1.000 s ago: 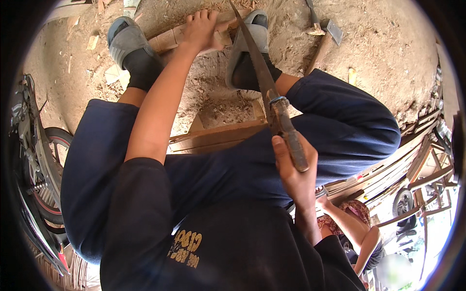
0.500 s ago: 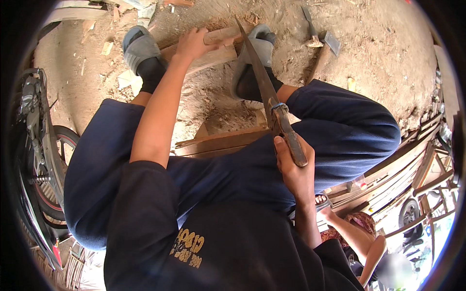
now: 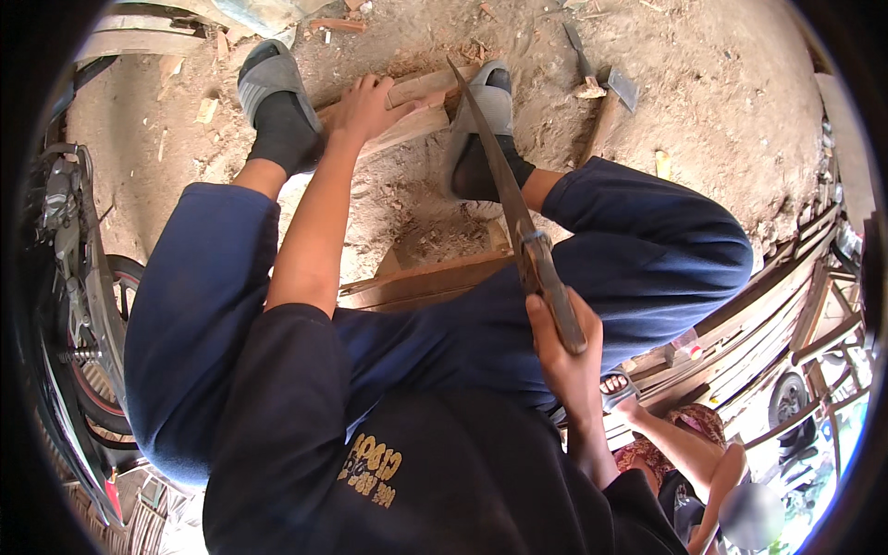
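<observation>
My right hand [image 3: 569, 356] is wrapped round the dark handle of a handsaw [image 3: 504, 176]. The saw's long tapering blade points away from me, its tip beside my right foot. Whether the blade touches the wood cannot be made out. Between my feet lies a short wooden block [image 3: 412, 128] on the ground. My left hand [image 3: 365, 111] rests on it with fingers spread and the thumb stretched toward the blade.
A hatchet [image 3: 623, 89] and a chisel-like tool [image 3: 580, 54] lie on the dirt at the far right. A plank [image 3: 425, 282] lies near my lap. A motorcycle [image 3: 83, 277] stands at left. Another person's leg [image 3: 680, 444] shows behind right, by stacked wood strips [image 3: 740, 356].
The saw's handle and my right hand have come slightly nearer to me. My left foot has shifted up and turned a little. My left hand stays on the block.
</observation>
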`<state>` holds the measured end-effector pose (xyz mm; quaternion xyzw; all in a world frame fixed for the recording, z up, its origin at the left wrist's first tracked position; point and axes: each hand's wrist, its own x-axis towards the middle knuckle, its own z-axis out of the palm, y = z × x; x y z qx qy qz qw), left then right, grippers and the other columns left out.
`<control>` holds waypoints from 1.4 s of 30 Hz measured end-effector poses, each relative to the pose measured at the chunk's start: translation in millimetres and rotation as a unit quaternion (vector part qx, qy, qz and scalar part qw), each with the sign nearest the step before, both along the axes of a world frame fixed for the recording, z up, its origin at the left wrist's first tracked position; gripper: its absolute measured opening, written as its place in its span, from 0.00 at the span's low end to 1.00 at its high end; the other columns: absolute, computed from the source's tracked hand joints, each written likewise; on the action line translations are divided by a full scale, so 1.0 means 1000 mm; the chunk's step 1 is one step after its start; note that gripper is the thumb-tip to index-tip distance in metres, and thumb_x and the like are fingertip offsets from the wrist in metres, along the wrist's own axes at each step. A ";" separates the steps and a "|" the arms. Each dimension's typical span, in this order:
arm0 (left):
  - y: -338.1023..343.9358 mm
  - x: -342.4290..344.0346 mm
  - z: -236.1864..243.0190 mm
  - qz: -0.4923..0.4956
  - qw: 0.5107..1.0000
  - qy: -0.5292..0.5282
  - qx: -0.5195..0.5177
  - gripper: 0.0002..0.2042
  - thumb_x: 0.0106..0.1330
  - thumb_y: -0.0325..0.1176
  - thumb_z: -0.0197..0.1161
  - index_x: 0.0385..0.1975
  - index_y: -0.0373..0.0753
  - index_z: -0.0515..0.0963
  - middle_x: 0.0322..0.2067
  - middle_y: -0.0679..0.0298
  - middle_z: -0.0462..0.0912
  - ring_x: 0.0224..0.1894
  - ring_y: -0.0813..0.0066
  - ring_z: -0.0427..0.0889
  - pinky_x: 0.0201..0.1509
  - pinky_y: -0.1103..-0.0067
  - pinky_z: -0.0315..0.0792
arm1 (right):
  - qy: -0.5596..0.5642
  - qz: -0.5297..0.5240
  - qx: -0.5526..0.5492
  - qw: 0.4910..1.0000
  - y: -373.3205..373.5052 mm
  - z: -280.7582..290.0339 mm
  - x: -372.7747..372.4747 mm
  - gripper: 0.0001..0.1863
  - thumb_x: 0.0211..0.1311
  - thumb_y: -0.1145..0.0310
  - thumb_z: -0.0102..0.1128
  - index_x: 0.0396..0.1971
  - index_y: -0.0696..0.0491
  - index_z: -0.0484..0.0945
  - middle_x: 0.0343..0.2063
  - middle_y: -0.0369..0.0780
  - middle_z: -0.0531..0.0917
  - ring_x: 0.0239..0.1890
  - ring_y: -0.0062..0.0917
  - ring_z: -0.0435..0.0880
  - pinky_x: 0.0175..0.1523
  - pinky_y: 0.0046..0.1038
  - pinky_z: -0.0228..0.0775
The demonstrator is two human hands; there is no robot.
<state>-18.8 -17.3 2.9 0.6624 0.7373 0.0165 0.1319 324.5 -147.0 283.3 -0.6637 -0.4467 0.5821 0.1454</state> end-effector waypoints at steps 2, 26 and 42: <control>-0.003 0.002 -0.005 0.012 1.000 0.006 -0.011 0.42 0.62 0.74 0.51 0.60 0.41 0.74 0.59 0.55 0.74 0.66 0.56 0.68 0.69 0.61 0.63 | -0.027 0.008 -0.010 1.000 -0.003 0.007 0.006 0.13 0.68 0.69 0.62 0.25 0.58 0.74 0.16 0.32 0.71 0.22 0.10 0.65 0.26 0.22 0.59; 0.031 0.044 -0.007 -0.027 0.993 -0.069 0.097 0.35 0.59 0.69 0.60 0.48 0.40 0.75 0.48 0.49 0.83 0.49 0.47 0.83 0.53 0.58 0.76 | -0.028 0.043 0.007 0.999 0.018 0.022 -0.004 0.13 0.69 0.69 0.62 0.26 0.59 0.73 0.17 0.36 0.73 0.21 0.14 0.66 0.26 0.26 0.61; 0.036 0.034 -0.031 -0.064 0.995 -0.028 0.072 0.29 0.55 0.55 0.72 0.44 0.39 0.69 0.44 0.48 0.82 0.44 0.44 0.84 0.42 0.55 0.79 | 0.038 0.040 0.037 0.998 0.030 -0.010 -0.007 0.13 0.69 0.70 0.62 0.25 0.57 0.72 0.16 0.29 0.68 0.23 0.09 0.61 0.24 0.23 0.54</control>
